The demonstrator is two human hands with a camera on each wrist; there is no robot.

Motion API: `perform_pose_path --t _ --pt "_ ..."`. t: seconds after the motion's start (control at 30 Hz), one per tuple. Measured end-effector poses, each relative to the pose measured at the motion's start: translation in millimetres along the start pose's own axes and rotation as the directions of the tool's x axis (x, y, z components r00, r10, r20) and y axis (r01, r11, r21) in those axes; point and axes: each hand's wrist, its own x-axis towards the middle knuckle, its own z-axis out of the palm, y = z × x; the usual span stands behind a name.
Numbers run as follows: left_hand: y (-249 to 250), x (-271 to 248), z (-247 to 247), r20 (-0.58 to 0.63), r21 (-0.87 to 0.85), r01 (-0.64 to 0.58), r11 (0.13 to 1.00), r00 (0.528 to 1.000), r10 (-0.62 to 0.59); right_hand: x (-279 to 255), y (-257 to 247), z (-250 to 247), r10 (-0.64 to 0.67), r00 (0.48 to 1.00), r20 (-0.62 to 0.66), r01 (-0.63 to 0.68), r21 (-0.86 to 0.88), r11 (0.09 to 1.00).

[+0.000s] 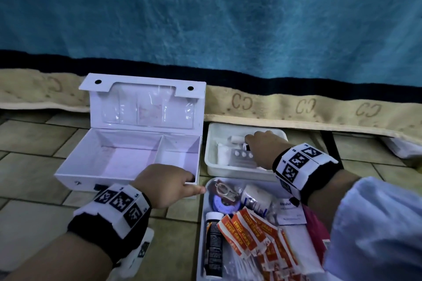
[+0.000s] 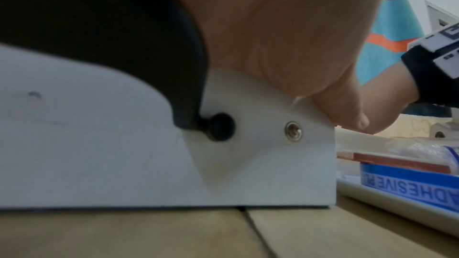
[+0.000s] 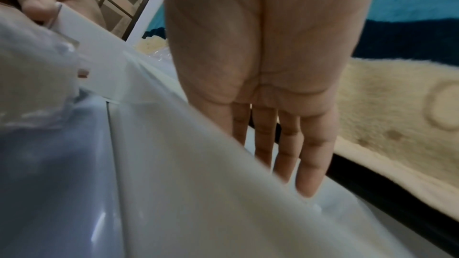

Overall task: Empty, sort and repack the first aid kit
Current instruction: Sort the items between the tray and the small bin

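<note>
The white first aid box [image 1: 109, 155] stands open on the floor, lid upright, both compartments bare. My left hand [image 1: 197, 183] grips its front right corner, thumb outside, fingers over the rim; in the left wrist view the thumb [image 2: 347, 113] presses on the box wall [image 2: 124, 154]. My right hand [image 1: 251, 141] reaches into the small white tray [image 1: 228, 170] behind, over a blister pack [image 1: 242, 154] and white rolls. In the right wrist view its fingers [image 3: 310, 164] point straight down into the tray and hold nothing I can see.
A nearer tray [image 1: 202, 223] holds orange plaster strips [image 1: 251, 232], a dark bottle [image 1: 213, 242], small scissors [image 1: 225, 190], a bandage roll [image 1: 255, 196] and an alcohol pad [image 1: 290, 211]. A blue blanket [image 1: 228, 18] with a beige hem hangs behind. Tiled floor [image 1: 34, 143] lies left.
</note>
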Motion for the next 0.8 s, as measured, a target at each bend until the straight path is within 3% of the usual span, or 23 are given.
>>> perform_pose_path --t 0.6,0.7,0.8 --pt "2.0 -1.3 -2.8 0.023 0.014 0.017 1.000 1.000 -0.017 -4.6 9.7 2.0 -0.043 0.998 -0.041 0.045 0.059 0.997" --pt "2.9 -2.3 -4.1 0.024 0.012 0.028 1.000 0.999 -0.028 -6.2 12.6 -1.2 -0.053 0.999 -0.011 0.054 0.136 0.989" --pt "3.9 -3.9 -5.3 0.021 0.005 0.042 0.999 0.999 -0.042 -8.6 21.5 -3.3 -0.004 0.994 -0.105 0.031 0.252 0.967"
